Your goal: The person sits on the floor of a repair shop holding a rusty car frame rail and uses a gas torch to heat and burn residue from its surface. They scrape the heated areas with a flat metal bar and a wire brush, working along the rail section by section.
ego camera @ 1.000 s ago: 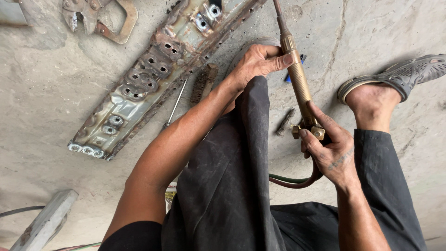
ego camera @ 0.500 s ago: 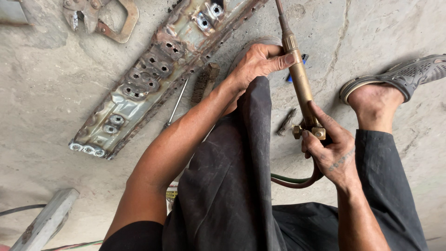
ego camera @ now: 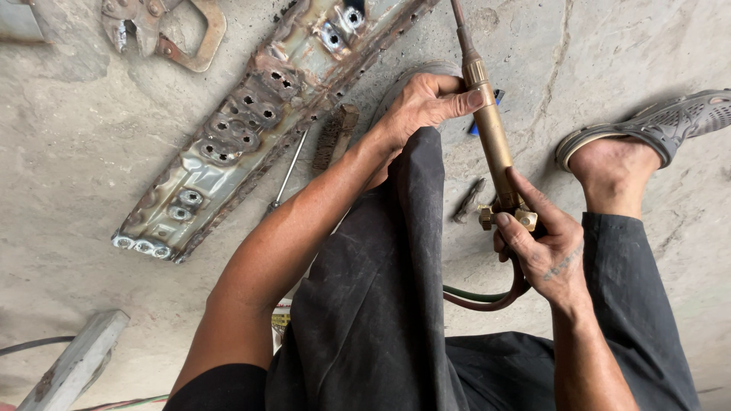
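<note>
A brass gas torch runs from the top centre down to my right hand, which grips its lower end at the valve knobs. My left hand wraps the upper part of the torch's handle, thumb along the tube. The torch tip is cut off by the top edge. Red and green hoses loop away under my right hand. A long rusty metal panel with several burnt holes lies diagonally on the concrete floor, left of my left hand.
A wire brush and a thin metal rod lie beside the panel. Rusty locking pliers sit at top left. My sandalled foot is at right. A grey bar lies at bottom left.
</note>
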Tool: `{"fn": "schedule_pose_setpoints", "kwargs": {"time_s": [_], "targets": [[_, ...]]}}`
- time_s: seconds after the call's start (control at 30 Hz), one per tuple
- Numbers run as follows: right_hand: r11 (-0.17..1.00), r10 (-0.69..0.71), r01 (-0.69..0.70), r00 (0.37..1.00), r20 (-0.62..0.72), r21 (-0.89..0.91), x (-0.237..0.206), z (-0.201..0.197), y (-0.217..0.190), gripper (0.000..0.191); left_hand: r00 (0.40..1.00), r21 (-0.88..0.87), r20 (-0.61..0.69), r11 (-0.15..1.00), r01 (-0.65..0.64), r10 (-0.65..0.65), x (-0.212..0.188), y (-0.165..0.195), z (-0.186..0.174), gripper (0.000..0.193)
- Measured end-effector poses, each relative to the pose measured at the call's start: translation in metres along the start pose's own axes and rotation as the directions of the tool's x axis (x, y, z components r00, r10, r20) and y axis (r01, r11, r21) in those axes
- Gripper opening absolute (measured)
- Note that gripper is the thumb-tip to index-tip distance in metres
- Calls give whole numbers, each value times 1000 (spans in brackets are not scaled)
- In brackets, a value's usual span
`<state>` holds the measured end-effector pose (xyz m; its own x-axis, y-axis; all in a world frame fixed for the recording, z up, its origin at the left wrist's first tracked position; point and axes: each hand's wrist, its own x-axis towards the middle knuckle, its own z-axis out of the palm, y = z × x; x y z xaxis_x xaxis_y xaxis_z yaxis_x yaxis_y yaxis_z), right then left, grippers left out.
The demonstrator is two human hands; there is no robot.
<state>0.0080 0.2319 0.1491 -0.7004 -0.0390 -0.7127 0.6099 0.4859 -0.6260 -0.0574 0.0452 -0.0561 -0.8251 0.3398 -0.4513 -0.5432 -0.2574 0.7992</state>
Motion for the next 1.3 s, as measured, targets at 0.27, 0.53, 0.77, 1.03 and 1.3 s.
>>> {"fn": "schedule_pose_setpoints", "kwargs": {"time_s": [0.27, 0.53, 0.77, 1.03, 1.3], "targets": [[1000, 15, -15, 1000, 5, 21, 2, -1, -1, 59, 1000, 19, -11, 999, 26, -26, 0, 3, 1, 77], [1000, 3, -3, 1000, 15, -13, 4, -2, -3, 60, 1000, -7, -14, 1000, 28, -28, 1, 2, 0, 76], [1000, -6, 5, 999, 36, 16, 6, -6, 2, 60, 1000, 10, -17, 1000, 9, -9, 1, 0, 0, 75], [996, -46, 43, 998, 32, 82, 4, -9, 9, 58, 998, 58, -23, 997, 54, -53, 4, -2, 2, 74], [998, -43, 41, 999, 28, 57, 5, -8, 6, 57, 1000, 30, -23, 999, 15, -14, 2, -2, 2, 78]]}}
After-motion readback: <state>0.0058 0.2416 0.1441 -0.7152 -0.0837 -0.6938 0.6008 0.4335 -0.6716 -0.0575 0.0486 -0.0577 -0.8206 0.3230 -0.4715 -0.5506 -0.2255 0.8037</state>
